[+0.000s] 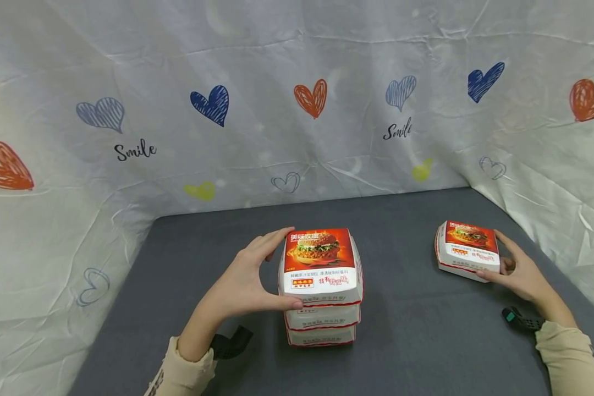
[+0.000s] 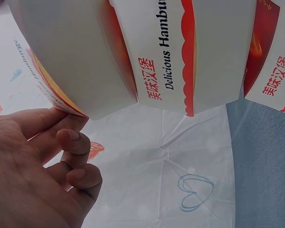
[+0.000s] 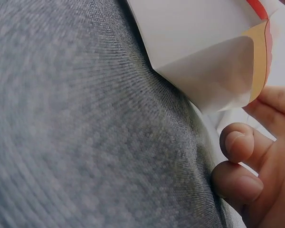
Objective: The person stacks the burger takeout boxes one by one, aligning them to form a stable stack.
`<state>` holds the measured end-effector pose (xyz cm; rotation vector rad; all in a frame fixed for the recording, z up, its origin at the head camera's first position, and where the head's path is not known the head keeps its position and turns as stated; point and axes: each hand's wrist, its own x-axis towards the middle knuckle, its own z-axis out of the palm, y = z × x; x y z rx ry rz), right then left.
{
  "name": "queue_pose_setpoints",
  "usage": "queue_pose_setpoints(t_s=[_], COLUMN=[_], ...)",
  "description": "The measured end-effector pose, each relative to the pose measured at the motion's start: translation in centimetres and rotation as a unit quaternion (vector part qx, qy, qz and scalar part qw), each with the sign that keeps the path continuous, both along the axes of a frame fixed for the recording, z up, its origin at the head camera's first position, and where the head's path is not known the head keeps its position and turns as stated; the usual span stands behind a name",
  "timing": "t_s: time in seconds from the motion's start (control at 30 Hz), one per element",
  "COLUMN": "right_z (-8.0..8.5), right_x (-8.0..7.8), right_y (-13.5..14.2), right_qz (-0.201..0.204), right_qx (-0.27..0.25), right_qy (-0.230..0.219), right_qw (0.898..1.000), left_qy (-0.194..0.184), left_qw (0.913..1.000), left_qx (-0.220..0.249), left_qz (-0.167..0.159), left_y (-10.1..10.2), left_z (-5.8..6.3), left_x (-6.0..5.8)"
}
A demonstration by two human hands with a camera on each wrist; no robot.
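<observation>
A stack of three white and red hamburger boxes stands on the dark table. My left hand [image 1: 235, 283] holds the top hamburger box [image 1: 320, 258] by its left side, thumb at the front and index finger at the back. Under it are a middle box [image 1: 324, 317] and a bottom box [image 1: 322, 336]. In the left wrist view the other fingers [image 2: 80, 175] curl beside the box wall. On the right, my right hand [image 1: 522, 272] pinches another hamburger box [image 1: 467, 250] by its right side. The right wrist view shows that box's white wall [image 3: 199, 42] close above the cloth; contact is unclear.
Dark grey cloth covers the table [image 1: 401, 341]. A white curtain [image 1: 257, 132] printed with hearts and "Smile" hangs behind and along both sides. Each wrist wears a black strap, such as the right one [image 1: 523, 320].
</observation>
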<state>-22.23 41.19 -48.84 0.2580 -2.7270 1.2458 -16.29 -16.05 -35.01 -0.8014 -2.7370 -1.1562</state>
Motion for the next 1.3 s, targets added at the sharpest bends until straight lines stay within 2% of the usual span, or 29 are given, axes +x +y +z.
queue_pose_setpoints(t_s=[0.47, 0.9, 1.3], right_z=[0.8, 1.0, 2.2], right_x=[-0.2, 0.2, -0.1], right_y=[-0.5, -1.2, -2.2], right_qz=[-0.041, -0.069, -0.067], right_qx=[0.013, 0.023, 0.021], right_qy=[-0.032, -0.029, -0.023], right_qw=[0.999, 0.997, 0.997], left_qy=[0.001, 0.012, 0.017], left_qw=[1.0, 0.9999, 0.9999], left_qx=[0.0, -0.004, -0.003], left_qz=[0.0, -0.005, -0.001], left_y=[0.0, -0.2, -0.2], left_z=[0.1, 0.3, 0.2], left_x=[0.2, 0.3, 0.4])
